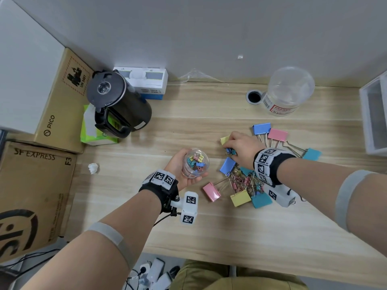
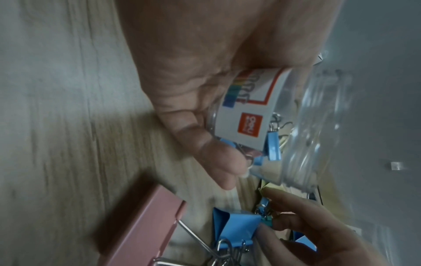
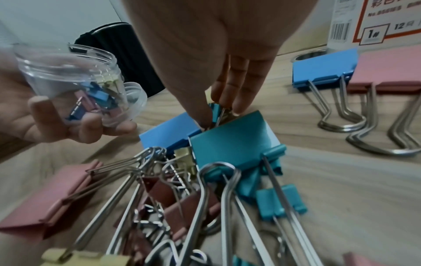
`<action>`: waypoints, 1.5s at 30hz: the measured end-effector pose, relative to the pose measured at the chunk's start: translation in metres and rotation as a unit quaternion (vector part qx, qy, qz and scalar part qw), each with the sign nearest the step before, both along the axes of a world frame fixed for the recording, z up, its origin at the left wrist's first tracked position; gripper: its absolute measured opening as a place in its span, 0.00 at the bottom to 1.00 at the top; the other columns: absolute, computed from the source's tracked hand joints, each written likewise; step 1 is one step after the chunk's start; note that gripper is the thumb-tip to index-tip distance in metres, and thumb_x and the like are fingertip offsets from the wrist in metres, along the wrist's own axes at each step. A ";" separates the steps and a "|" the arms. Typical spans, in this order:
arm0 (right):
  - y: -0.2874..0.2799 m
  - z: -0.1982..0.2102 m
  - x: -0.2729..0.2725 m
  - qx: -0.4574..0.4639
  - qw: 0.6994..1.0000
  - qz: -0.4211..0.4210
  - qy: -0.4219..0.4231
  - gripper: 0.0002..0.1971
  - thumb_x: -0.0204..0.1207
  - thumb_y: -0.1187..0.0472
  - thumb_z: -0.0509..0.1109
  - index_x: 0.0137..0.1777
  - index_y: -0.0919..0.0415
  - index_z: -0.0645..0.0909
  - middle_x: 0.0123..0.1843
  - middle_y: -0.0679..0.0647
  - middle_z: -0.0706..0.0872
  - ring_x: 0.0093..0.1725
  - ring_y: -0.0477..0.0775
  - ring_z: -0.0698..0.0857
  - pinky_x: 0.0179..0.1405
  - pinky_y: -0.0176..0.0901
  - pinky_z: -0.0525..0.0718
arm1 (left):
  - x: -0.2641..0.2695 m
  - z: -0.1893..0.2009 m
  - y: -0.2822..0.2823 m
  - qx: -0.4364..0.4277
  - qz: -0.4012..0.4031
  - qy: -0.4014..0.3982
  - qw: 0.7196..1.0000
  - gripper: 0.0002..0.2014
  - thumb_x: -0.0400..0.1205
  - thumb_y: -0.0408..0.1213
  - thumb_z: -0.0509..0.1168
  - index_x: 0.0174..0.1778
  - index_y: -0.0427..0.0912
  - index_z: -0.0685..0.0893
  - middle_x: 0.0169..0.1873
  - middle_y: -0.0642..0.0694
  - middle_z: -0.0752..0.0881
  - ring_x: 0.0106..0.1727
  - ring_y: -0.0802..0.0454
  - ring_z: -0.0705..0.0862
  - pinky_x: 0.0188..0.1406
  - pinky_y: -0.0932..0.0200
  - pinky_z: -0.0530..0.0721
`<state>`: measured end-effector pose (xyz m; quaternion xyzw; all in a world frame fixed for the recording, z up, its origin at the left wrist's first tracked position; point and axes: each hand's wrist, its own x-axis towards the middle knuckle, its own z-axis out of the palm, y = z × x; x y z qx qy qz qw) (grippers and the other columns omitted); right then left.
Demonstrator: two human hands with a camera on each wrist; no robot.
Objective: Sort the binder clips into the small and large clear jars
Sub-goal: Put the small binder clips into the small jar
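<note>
My left hand (image 1: 181, 170) holds the small clear jar (image 1: 195, 163) above the wooden table, its mouth up, with several small coloured clips inside (image 3: 91, 102). The jar's label (image 2: 246, 108) shows in the left wrist view. To its right my right hand (image 1: 240, 148) reaches down into the pile of binder clips (image 1: 240, 183) and pinches a small blue clip (image 1: 230, 151) (image 3: 216, 112) between thumb and fingers, just above a large teal clip (image 3: 232, 144). The large clear jar (image 1: 288, 91) stands at the back right; nothing shows inside it.
A black kettle (image 1: 117, 101) stands at the back left beside cardboard boxes (image 1: 60, 101) and a green tissue pack (image 1: 92, 130). Large blue (image 1: 261, 128) and pink clips (image 1: 277, 135) lie behind my right hand. A cable hole (image 1: 254, 97) and a white drawer unit (image 1: 374, 114) are at the back right.
</note>
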<state>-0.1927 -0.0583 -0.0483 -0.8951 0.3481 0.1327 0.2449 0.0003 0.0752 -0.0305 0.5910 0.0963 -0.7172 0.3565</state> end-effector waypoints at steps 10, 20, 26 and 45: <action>-0.002 -0.004 0.004 -0.019 1.000 0.006 0.009 0.08 0.76 0.61 0.70 0.55 0.56 0.82 0.54 0.53 0.77 0.51 0.57 0.81 0.41 0.49 0.79 | 0.002 -0.001 0.005 0.005 -0.016 -0.012 1.000 0.21 0.84 0.51 0.60 0.55 0.38 0.89 0.46 0.37 0.92 0.43 0.39 0.91 0.24 0.59 0.84; 0.001 -0.003 0.003 -0.020 1.000 -0.006 0.000 0.08 0.71 0.63 0.69 0.50 0.55 0.79 0.50 0.50 0.78 0.46 0.56 0.81 0.40 0.48 0.80 | 0.002 -0.002 0.005 0.009 -0.008 -0.019 1.000 0.23 0.85 0.52 0.60 0.59 0.35 0.88 0.45 0.37 0.91 0.42 0.39 0.91 0.23 0.60 0.85; 0.000 0.000 0.001 -0.001 0.999 -0.017 -0.030 0.09 0.69 0.64 0.70 0.48 0.55 0.79 0.48 0.47 0.81 0.47 0.54 0.81 0.43 0.51 0.84 | 0.001 -0.003 0.009 0.010 -0.008 -0.017 1.000 0.23 0.85 0.51 0.59 0.59 0.35 0.87 0.46 0.36 0.92 0.41 0.39 0.92 0.23 0.60 0.85; 0.025 0.062 0.010 0.271 0.903 -0.195 -0.270 0.04 0.68 0.62 0.80 0.41 0.55 0.88 0.39 0.48 0.90 0.34 0.40 0.85 0.37 0.32 0.84 | -0.040 0.015 -0.020 -0.036 -0.055 -0.021 0.998 0.22 0.85 0.51 0.59 0.53 0.35 0.88 0.42 0.36 0.91 0.36 0.41 0.91 0.23 0.60 0.84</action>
